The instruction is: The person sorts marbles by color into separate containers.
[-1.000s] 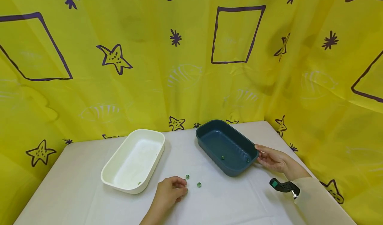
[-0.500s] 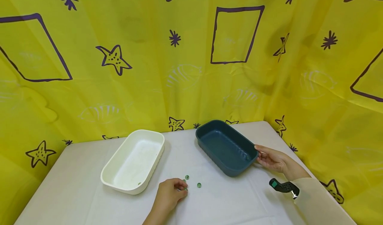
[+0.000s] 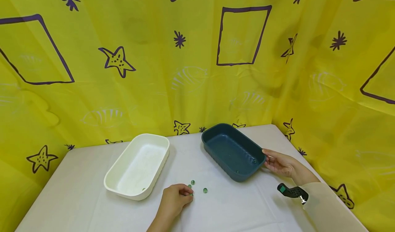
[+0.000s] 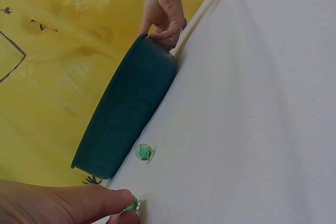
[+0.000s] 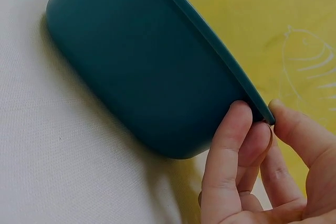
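My left hand [image 3: 175, 198] pinches a green glass marble [image 4: 134, 203] between thumb and finger, low over the white cloth. Beside its fingertips lie two more marbles, one touching or nearly touching them [image 3: 189, 186] and one just behind [image 3: 192, 182]. Another marble [image 3: 205, 190] rests a little to the right. With thumb and fingers, my right hand [image 3: 280, 164] grips the rim of a dark teal tub [image 3: 228, 151] at its right corner. Inside the tub are two marbles, one near the right end [image 3: 254, 161] and a fainter one near the front [image 3: 237, 172].
A cream tub [image 3: 139, 166] stands to the left, with a small green spot [image 3: 143, 189], perhaps a marble, at its near corner. A yellow patterned curtain [image 3: 148, 88] hangs behind and to the right of the cloth-covered table [image 3: 234, 208]. A black device [image 3: 293, 192] sits at my right wrist.
Marbles inside the teal tub have rolled; one now shows near its front. My left hand has shifted slightly, uncovering a marble beside its fingers. My right hand keeps its hold.
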Demonstrator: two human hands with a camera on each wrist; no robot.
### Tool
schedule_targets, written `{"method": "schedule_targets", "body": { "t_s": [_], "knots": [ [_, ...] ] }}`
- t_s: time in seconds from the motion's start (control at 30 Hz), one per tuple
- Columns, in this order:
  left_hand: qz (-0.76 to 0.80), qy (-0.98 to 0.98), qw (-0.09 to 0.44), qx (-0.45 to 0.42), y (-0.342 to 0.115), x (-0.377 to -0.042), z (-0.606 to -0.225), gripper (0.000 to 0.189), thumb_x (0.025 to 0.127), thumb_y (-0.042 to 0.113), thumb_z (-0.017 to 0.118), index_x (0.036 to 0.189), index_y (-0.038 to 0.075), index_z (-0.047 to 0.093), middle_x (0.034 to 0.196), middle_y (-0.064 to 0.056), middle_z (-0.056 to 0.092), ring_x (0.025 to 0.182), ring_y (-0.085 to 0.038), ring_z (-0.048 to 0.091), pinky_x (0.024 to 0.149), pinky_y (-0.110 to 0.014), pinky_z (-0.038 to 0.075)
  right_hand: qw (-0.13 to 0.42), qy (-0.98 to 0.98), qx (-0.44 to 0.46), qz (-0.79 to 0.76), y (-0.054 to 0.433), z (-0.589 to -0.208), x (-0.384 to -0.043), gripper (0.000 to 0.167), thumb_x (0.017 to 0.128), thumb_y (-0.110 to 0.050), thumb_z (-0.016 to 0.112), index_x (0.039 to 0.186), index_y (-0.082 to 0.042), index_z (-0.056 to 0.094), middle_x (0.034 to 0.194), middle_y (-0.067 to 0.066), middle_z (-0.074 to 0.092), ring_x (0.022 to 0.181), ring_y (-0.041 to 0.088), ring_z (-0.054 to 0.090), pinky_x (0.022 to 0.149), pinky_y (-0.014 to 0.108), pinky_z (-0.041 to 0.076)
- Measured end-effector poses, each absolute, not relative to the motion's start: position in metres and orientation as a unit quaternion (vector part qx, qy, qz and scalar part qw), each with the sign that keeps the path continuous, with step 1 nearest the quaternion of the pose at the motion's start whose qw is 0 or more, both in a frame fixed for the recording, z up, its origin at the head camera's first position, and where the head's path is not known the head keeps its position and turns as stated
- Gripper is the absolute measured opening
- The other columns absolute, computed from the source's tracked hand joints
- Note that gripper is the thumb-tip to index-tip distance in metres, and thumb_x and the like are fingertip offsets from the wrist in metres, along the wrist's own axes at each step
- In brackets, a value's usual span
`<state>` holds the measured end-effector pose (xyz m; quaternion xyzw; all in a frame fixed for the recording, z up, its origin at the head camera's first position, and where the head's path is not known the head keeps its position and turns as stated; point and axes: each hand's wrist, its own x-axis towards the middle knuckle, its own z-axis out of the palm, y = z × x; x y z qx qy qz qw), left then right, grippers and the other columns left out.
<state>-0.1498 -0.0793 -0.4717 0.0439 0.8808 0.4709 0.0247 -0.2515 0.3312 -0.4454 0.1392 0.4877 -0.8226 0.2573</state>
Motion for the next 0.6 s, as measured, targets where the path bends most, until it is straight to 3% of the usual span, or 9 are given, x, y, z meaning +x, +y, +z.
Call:
{"method": "schedule_targets", "body": {
  "t_s": [0.3,0.6],
  "knots": [
    [0.508,0.858,0.052,0.052,-0.085,-0.152,-0.473,0.009,0.079,0.003,0.076,0.087,0.007,0.073,0.07,0.003,0.063,0.056,-0.008,0.056,0.05,-0.017,0.05,0.255,0.488,0.144,-0.822,0.33,-0.444,-0.251,0.02,0.1,-0.019,0.058,0.087,-0.016,0.074,0.078,-0.002,0.066,0.072,0.008,0.062,0.073,0.015,0.057],
    [0.568,0.816,0.102,0.035,-0.093,-0.159,-0.475,0.013,0.084,0.008,0.074,0.095,0.002,0.072,0.074,-0.001,0.067,0.063,-0.011,0.066,0.059,-0.028,0.061,0.255,0.5,0.15,-0.814,0.329,-0.444,-0.251,0.02,0.1,-0.02,0.058,0.086,-0.017,0.073,0.078,-0.002,0.065,0.073,0.008,0.061,0.073,0.015,0.057]
  ]
}}
